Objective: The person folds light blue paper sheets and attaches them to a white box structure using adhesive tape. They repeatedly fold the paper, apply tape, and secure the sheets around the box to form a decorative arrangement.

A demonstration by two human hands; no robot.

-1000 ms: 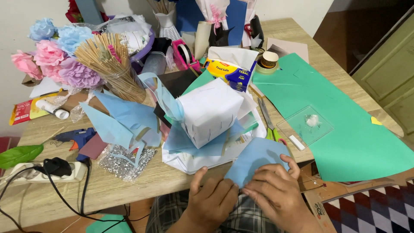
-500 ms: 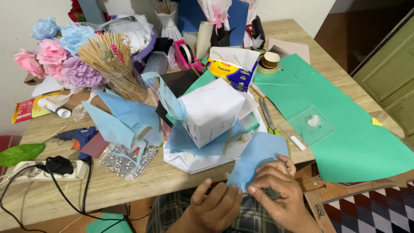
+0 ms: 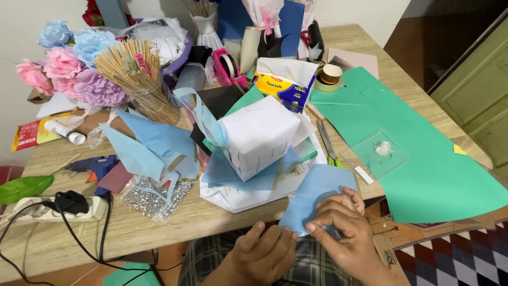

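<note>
Right hand [image 3: 341,225] and left hand [image 3: 264,251] pinch the light blue paper sheet [image 3: 317,193] at the surface's [image 3: 211,220] near edge, just right of the white wrapped box [image 3: 259,135].

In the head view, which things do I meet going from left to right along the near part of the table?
Green leaf → white power strip → silver glitter sheet → left hand → right hand on the light blue paper → green paper sheet.

Wrapped box [image 3: 259,136] sits mid-table [image 3: 159,222] on loose sheets. Left of it folded paper shapes [image 3: 151,148], behind those a jar of sticks [image 3: 143,79] and paper flowers [image 3: 63,69]. Right of box: scissors [image 3: 327,143], then large sheet [image 3: 423,159]. Glue gun [image 3: 92,167] and power strip [image 3: 58,209] far left.
</note>
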